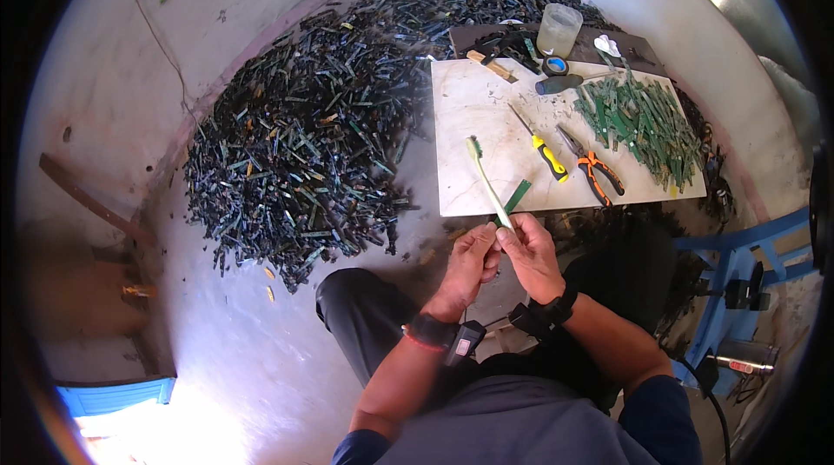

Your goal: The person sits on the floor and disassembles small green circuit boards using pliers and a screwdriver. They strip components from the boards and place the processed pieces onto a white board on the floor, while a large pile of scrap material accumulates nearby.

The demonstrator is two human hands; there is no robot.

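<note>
My two hands meet just in front of the board's near edge. The right hand (pixel 536 261) is closed on the handle of a pale toothbrush (pixel 489 184), whose dark bristles point away from me over the board. Beside it, my left hand (pixel 470 262) pinches a narrow green circuit board strip (pixel 518 195). The strip passes behind the brush handle, and its lower end is hidden by the fingers. On the white board (pixel 469 109) lie a yellow-handled screwdriver (pixel 549 157), orange-handled pliers (pixel 593 171) and a heap of green strips (pixel 638 126).
A large pile of dark strips (pixel 304 135) covers the floor to the left and behind the board. A clear plastic cup (pixel 559 30), black tape roll (pixel 554 66) and dark-handled tool (pixel 559 83) sit at the back. A blue chair (pixel 738 239) stands at the right.
</note>
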